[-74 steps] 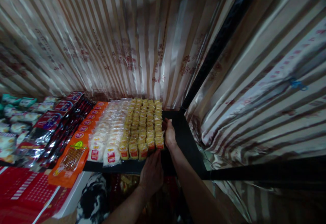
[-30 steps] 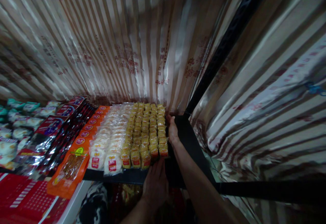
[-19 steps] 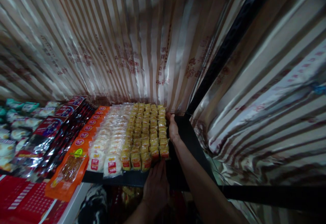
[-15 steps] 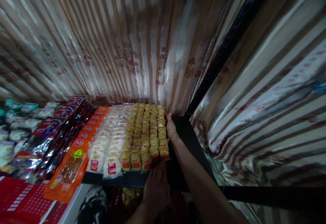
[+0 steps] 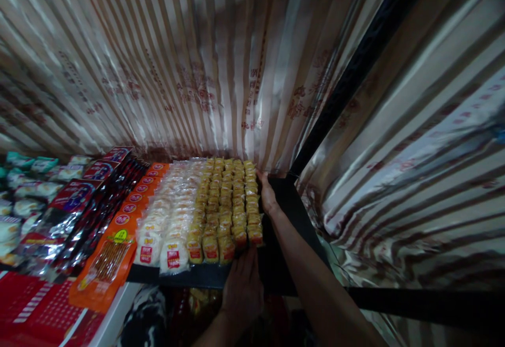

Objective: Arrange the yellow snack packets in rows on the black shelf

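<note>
Several rows of small yellow-wrapped snack packets (image 5: 224, 205) stand on a black shelf (image 5: 282, 278). My right hand (image 5: 267, 193) lies along their right side near the back, fingers stretched out. At the front edge, my left hand (image 5: 242, 281) has its fingers extended toward the front packets and seems to touch them from below. Its fingertips are partly hidden in shadow. Left of the yellow rows stand clear-wrapped white snack packets (image 5: 174, 255) with red labels. An orange snack bag (image 5: 104, 263) with more of its kind behind it comes after those.
Dark red and black pouches (image 5: 74, 205) and teal-and-white packets (image 5: 29, 192) fill the shelf's left side. A red printed box (image 5: 35, 305) sits at the lower left. A black metal post (image 5: 335, 110) rises at the back right corner, before striped curtain sheeting (image 5: 213, 47).
Both hands stay at the front and right sides of the yellow packets, with barely any movement. The view has shifted very slightly.
</note>
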`<state>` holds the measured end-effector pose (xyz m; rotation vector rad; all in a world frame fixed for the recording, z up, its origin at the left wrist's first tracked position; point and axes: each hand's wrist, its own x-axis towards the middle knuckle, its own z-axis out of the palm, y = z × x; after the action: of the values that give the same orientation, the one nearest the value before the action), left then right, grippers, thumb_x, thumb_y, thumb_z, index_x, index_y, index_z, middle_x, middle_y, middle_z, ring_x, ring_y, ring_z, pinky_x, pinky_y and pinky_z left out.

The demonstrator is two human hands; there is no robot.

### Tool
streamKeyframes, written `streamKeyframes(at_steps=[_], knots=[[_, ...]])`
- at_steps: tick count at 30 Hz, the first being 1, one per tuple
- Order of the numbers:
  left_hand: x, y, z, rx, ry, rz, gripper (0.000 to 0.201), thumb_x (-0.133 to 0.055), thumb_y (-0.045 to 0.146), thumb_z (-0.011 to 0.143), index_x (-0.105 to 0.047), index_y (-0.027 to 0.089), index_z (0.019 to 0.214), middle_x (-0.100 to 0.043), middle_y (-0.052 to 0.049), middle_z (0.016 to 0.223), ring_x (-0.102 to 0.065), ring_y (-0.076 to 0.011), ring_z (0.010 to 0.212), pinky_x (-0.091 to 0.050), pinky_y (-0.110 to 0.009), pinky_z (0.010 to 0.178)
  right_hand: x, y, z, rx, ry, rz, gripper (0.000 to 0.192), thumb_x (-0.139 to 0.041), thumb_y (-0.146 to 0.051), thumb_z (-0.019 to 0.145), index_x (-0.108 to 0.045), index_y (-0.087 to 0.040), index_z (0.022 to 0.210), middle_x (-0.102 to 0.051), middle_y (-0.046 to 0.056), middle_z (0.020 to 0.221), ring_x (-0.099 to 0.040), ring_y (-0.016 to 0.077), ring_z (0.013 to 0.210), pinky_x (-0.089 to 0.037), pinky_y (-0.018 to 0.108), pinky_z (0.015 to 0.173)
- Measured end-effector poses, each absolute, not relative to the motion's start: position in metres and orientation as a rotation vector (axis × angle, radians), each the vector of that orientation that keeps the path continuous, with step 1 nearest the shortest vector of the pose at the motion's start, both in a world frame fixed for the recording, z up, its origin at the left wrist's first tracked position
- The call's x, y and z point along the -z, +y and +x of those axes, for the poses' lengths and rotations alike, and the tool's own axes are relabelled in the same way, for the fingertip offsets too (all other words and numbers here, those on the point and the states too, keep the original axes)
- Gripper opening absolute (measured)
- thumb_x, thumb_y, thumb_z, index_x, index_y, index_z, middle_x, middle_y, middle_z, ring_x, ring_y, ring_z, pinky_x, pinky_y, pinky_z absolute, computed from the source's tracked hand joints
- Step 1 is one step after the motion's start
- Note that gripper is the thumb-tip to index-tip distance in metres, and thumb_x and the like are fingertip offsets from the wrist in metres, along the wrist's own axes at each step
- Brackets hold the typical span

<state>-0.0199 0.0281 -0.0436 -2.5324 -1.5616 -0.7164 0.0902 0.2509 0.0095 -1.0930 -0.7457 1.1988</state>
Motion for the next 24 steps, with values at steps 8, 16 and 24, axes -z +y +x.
streamKeyframes(at_steps=[8,16,24], knots=[[0.035,0.028,-0.019,0.618,-1.643,-2.579,0.052,-0.039,0.018,0.08,-0.047,0.005,0.129,-0.045,-0.012,0.138,-0.047,-0.0247,0.117,-0.04,-0.034,0.096,0.001,0.178,0.1,-1.041,-0.62,-1.089,0.062,-0.044,-0.064,0.078,-0.063,-0.014,0.11,-0.058,0.011,0.125,-0.051,0.023,0.119,-0.037,0.04,0.102],[0.042,0.028,-0.023,0.586,-1.545,-2.587,0.05,-0.037,0.019,0.085,-0.041,0.005,0.133,-0.048,-0.016,0.134,-0.046,-0.0247,0.12,-0.039,-0.035,0.096,0.029,0.068,0.095,-0.642,-1.027,-1.358,0.035,-0.055,-0.044,0.078,-0.067,-0.017,0.097,-0.065,0.01,0.101,-0.059,0.0206,0.097,-0.045,0.039,0.092],[0.035,0.029,-0.023,0.553,-1.667,-2.712,0.053,-0.039,0.021,0.085,-0.035,0.006,0.136,-0.045,-0.018,0.135,-0.044,-0.0268,0.122,-0.037,-0.039,0.099,0.025,0.057,0.087,-0.634,-1.308,-1.411,0.032,-0.047,-0.031,0.081,-0.063,-0.019,0.107,-0.06,0.01,0.111,-0.059,0.0177,0.098,-0.051,0.031,0.086]])
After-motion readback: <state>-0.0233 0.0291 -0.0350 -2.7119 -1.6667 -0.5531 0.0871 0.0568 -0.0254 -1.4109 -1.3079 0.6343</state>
